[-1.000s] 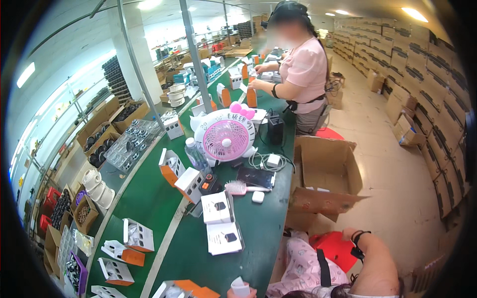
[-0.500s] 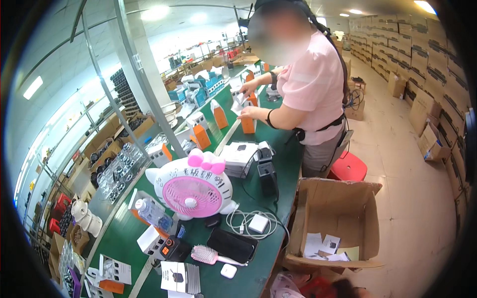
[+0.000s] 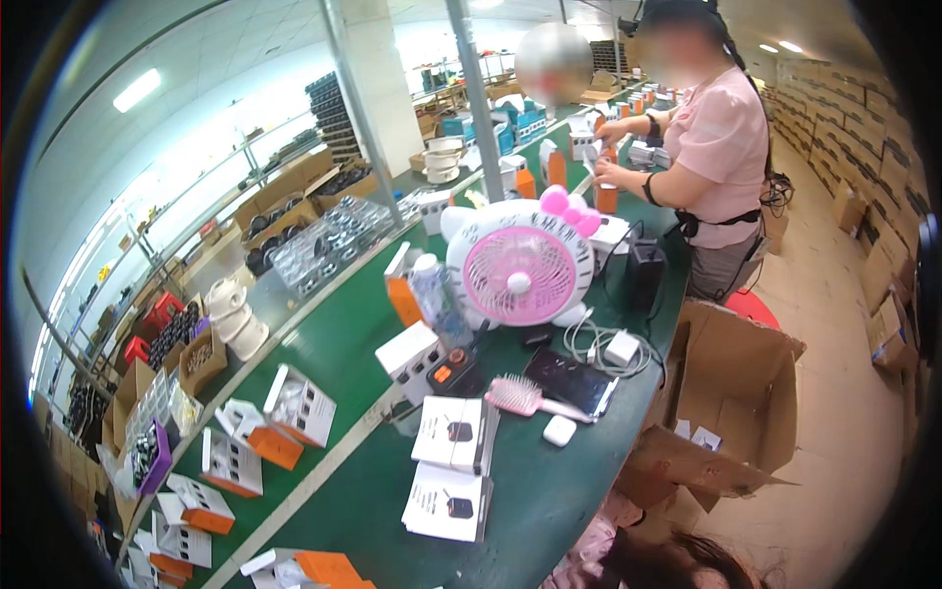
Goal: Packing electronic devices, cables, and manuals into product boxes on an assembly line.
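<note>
Neither of my hands shows in the head view. Closest to me on the green workbench (image 3: 363, 520) lie two stacks of white booklets, a far stack (image 3: 447, 430) and a near stack (image 3: 442, 503). To their left stand several open white-and-orange boxes (image 3: 301, 405), some with clear plastic inside. Behind the stacks are a black device with orange buttons (image 3: 453, 373), a white box (image 3: 408, 355) and a clear bottle (image 3: 432, 294). A pink hairbrush (image 3: 514, 396), a white earbud case (image 3: 559, 431) and a black phone (image 3: 577, 381) lie to the right.
A pink-and-white fan (image 3: 517, 270) stands mid-bench, near a coiled white cable with a charger (image 3: 621, 348). A co-worker (image 3: 721, 147) in pink handles white-and-orange packaging farther along. An open carton (image 3: 741, 393) sits right of the bench. Pink fabric and dark hair (image 3: 677, 562) show at the lower edge.
My view has turned left, so the bench items sit farther right in the picture. Both booklet stacks and more open boxes now show. The co-worker's hands are still at the packaging.
</note>
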`<state>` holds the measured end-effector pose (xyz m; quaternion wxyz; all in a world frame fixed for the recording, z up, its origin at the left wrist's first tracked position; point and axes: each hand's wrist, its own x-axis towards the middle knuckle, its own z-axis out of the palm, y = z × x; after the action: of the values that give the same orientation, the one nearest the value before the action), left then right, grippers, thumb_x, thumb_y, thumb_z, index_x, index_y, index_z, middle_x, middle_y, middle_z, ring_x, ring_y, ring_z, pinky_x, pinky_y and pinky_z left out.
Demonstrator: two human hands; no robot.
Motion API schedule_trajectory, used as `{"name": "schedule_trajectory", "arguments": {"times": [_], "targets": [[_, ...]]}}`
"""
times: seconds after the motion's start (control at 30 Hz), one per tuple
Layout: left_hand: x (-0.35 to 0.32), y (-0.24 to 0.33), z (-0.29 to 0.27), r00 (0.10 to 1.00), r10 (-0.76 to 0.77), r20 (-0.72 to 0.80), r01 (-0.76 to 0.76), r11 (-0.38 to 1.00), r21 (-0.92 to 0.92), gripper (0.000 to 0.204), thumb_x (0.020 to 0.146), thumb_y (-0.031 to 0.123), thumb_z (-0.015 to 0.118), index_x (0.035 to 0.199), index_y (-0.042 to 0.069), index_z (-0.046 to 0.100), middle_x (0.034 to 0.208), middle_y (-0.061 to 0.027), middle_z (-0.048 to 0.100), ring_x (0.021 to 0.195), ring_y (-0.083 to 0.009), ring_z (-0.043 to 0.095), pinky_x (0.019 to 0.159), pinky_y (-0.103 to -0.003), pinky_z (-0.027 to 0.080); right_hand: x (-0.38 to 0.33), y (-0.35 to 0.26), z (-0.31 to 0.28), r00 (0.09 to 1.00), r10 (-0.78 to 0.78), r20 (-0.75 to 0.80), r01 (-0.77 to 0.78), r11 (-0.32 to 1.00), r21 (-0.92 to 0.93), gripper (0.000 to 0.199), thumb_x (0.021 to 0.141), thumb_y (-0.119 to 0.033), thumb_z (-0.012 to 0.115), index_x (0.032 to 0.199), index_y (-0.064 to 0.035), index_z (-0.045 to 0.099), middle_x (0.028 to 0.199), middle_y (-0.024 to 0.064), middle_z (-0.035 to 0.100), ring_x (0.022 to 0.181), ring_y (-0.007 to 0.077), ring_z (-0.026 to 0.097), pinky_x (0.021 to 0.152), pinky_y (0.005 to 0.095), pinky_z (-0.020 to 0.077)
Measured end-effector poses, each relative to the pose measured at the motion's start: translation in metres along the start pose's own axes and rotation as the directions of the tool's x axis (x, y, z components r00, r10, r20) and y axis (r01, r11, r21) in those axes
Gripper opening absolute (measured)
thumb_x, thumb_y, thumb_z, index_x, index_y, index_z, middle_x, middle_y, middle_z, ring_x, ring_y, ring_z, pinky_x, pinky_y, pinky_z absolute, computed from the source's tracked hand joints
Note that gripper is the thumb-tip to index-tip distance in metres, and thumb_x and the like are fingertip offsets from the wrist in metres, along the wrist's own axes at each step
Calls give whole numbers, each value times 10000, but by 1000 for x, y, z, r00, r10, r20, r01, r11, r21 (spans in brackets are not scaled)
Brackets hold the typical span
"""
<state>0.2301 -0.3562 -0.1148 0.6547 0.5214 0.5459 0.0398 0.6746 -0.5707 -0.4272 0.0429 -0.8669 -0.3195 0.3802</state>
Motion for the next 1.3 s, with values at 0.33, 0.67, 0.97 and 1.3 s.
{"name": "schedule_trajectory", "arguments": {"times": [0.33, 0.67, 0.97, 1.3], "targets": [[-18, -116, -83, 928, 353, 119, -329, 926, -184, 413, 722, -18, 744, 1064, -5, 513, 757, -81, 640, 625, -157, 626, 539, -268, 500, -56, -102, 154, 932, -318, 173, 360, 871, -335, 430, 690, -295, 703, 1009, -23, 606, 817, 131, 688, 800, 299, 677, 664, 421, 537], [-80, -212, -157, 672, 563, 481, -441, 826, -351, 428, 713, -2, 770, 1069, 18, 534, 858, -95, 664, 765, -144, 645, 680, -283, 516, -320, -332, 133, 717, -620, 317, 692, 686, -225, 228, 750, -338, 660, 741, -116, 711, 709, 122, 658, 659, 310, 627, 607, 377, 498], [-113, -272, -212, 590, 623, 513, -552, 775, -307, 362, 707, 36, 776, 996, 16, 558, 806, -69, 669, 723, -119, 641, 672, -259, 516, -409, -433, 176, 314, -934, -174, 931, 338, -135, 309, 752, -125, 713, 1039, -44, 631, 862, 106, 667, 745, 218, 652, 625, 316, 514], [-130, -352, -236, 299, 551, -779, -917, 392, -76, 279, 749, -43, 652, 995, 24, 537, 1316, -208, 505, 1157, -298, 549, 943, -357, 453, -316, -494, 228, 80, -994, -75, 980, 65, 189, 1225, 583, -310, 887, 1461, 13, 96, 1444, 232, 317, 1337, 325, 343, 1074, 400, 328]]}}
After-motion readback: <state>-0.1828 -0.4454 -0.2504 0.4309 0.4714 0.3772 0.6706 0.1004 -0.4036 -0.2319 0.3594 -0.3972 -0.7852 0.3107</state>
